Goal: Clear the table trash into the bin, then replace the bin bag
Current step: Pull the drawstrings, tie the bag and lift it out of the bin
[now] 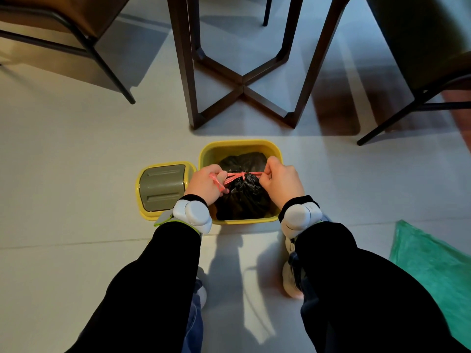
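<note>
A yellow bin (239,146) stands on the floor below me with a full black bin bag (242,197) inside it. The bag's neck is gathered and tied with a red drawstring (235,175). My left hand (206,186) grips the drawstring's left end, which wraps over its fingers. My right hand (280,183) pinches the right end, and the string runs taut between both hands over the bag. A green bag (433,271) lies flat on the floor at the right.
The bin's yellow lid with a grey flap (163,187) lies on the floor just left of the bin. Dark wooden table legs (242,80) stand right behind the bin. Chair legs (112,75) flank both sides. My feet (293,278) stand close before the bin.
</note>
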Available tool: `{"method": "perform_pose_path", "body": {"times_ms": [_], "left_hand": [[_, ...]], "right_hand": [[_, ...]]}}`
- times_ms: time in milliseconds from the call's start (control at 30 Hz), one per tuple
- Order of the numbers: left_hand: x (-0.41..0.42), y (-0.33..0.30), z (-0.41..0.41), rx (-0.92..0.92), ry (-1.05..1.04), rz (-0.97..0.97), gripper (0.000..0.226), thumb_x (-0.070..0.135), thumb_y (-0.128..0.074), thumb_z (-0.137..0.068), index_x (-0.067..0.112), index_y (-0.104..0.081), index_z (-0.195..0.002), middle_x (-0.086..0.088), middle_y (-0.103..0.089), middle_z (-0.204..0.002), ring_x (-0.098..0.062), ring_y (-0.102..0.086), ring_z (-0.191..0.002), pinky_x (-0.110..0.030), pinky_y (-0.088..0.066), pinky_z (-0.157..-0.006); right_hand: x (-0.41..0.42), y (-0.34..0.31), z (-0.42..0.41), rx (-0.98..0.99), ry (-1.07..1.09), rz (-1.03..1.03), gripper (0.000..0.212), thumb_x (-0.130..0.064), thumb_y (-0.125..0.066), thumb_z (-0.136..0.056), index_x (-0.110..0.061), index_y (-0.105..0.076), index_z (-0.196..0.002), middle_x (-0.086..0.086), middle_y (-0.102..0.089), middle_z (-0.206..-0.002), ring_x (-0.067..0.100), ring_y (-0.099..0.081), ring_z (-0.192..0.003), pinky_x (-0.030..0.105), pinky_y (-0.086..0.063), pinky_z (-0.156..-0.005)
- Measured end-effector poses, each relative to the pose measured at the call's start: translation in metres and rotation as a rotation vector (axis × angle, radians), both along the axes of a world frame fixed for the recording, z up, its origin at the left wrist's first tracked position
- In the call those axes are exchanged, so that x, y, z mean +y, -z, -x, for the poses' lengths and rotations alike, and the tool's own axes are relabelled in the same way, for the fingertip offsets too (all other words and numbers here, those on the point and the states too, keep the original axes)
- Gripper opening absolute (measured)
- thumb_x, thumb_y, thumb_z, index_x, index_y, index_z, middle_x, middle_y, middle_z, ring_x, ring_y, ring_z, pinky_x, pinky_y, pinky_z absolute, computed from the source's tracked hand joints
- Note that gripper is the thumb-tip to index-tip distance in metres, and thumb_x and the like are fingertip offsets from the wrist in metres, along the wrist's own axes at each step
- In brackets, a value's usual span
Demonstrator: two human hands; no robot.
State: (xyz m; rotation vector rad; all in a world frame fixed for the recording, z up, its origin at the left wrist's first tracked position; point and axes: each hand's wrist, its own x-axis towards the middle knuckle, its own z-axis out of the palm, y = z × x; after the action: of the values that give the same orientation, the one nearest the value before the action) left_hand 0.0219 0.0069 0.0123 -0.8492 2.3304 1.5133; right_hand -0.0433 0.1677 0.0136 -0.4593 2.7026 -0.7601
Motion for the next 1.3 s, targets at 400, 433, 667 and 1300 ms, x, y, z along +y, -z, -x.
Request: {"method": "perform_pose_path", "body": {"times_ms": [400,433,667,1300], "left_hand": [[0.003,-0.004,0.002,-0.065,-0.281,-0.424,0.024,0.006,-0.046,-0.094,0.009,-0.049,-0.070,-0.008,-0.060,-0.075,-0.017,-0.064,-0.072,-0.020,-0.057,-0.060],[0.002,-0.002,0.002,-0.064,-0.292,-0.467,0.022,0.008,-0.047,-0.094,0.009,-0.051,-0.072,-0.008,-0.062,-0.078,-0.018,-0.066,-0.074,-0.021,-0.058,-0.061],[0.008,0.002,0.005,-0.033,-0.334,-0.624,0.022,0.015,-0.048,-0.094,0.013,-0.056,-0.073,-0.005,-0.066,-0.078,-0.015,-0.067,-0.072,-0.027,-0.058,-0.063],[0.021,0.004,0.001,-0.030,-0.053,-0.206,0.073,0.013,-0.068,-0.080,0.025,-0.030,-0.140,-0.002,-0.058,-0.114,-0.024,-0.057,-0.104,-0.043,-0.050,-0.093]], "right_hand": [[0.005,0.001,0.005,-0.159,0.016,-0.111,0.007,-0.008,-0.047,-0.088,-0.013,-0.050,-0.085,0.012,-0.056,-0.082,0.030,-0.052,-0.077,0.034,-0.048,-0.072],[0.004,-0.001,0.006,-0.171,0.038,-0.036,0.010,-0.008,-0.049,-0.087,-0.014,-0.055,-0.093,0.010,-0.058,-0.088,0.028,-0.055,-0.082,0.033,-0.048,-0.076],[-0.021,-0.003,-0.008,-0.341,-0.283,-0.063,0.068,-0.028,-0.063,-0.082,-0.025,-0.030,-0.141,0.010,-0.050,-0.137,0.028,-0.049,-0.124,0.036,-0.042,-0.104],[-0.031,-0.037,-0.005,0.043,0.111,0.370,0.029,-0.001,-0.053,-0.086,-0.012,-0.070,-0.106,0.008,-0.071,-0.107,0.015,-0.061,-0.097,0.003,-0.035,-0.086]]}}
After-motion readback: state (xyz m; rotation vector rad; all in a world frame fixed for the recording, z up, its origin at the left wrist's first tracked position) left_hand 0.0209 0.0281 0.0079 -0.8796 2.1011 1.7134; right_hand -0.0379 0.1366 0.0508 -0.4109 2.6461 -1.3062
